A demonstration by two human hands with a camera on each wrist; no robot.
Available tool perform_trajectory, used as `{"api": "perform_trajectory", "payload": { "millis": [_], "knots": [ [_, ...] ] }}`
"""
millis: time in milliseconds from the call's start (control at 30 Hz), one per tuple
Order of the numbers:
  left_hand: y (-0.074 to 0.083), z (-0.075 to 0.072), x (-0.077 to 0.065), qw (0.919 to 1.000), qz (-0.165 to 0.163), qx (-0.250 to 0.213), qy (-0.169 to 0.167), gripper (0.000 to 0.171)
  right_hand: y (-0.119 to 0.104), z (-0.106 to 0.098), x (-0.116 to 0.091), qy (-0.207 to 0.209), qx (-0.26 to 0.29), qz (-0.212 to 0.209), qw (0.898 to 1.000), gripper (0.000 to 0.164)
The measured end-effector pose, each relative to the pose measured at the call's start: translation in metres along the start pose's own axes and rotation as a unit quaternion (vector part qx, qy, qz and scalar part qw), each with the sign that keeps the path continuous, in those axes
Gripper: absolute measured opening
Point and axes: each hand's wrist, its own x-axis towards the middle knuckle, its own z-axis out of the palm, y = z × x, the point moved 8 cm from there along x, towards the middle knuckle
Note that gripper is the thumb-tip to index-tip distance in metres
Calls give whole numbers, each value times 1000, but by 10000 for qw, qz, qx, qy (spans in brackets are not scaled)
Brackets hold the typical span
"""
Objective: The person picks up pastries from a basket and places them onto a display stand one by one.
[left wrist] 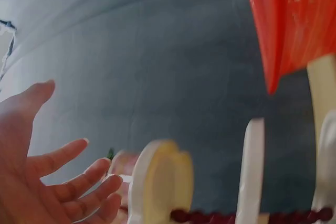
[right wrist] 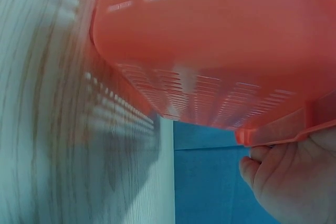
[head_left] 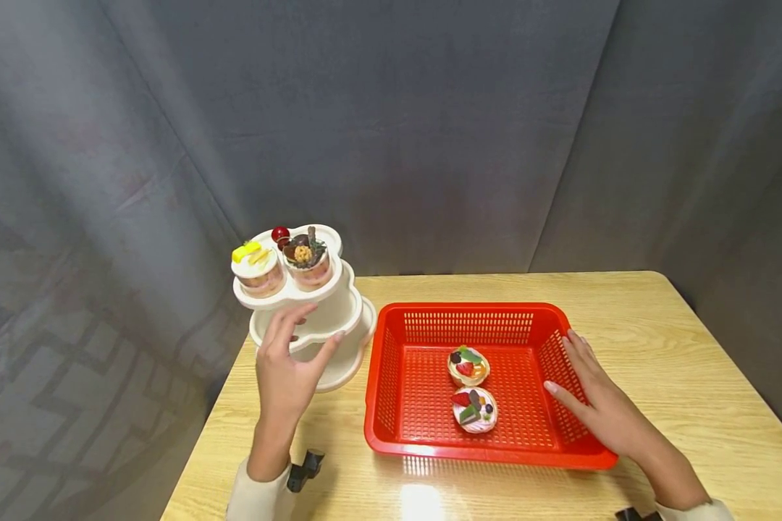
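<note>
Head view, left hand (head_left: 289, 369) spread by white stand (head_left: 332, 316), straight-fingered right hand (head_left: 596, 405) on red basket (head_left: 482, 454)

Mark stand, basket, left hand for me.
Stand (head_left: 263, 303): head view, top tier's front rim.
Basket (head_left: 423, 391): head view, bare floor.
Left hand (head_left: 287, 375): head view, back of the hand.

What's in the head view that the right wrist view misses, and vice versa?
Head only: the left hand, the white tiered stand and the two dessert cups on its top tier.
Right wrist only: the outside of the right end wall of the red basket.
Both: basket, right hand, table, curtain.
</note>
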Motion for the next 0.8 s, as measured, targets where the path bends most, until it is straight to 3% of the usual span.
{"api": "perform_trajectory", "payload": {
  "millis": [167, 367, 567, 800],
  "knots": [
    [11, 36, -13, 9963, 34, -93, -855, 54, -1, 0, -1, 67, 53, -93, 9999, 86],
    [23, 79, -31, 9818, 125, -169, -1886, 60, -2, 1, 1, 66, 77, -149, 9998, 86],
    [28, 109, -45, 9686, -76, -117, -2482, 65, -5, 0, 2, 27, 33, -177, 9998, 87],
    [38, 140, -65, 9449, 95, 313, -3256, 79, -3, 1, -1, 56, 80, -153, 9998, 87]
  ]
}}
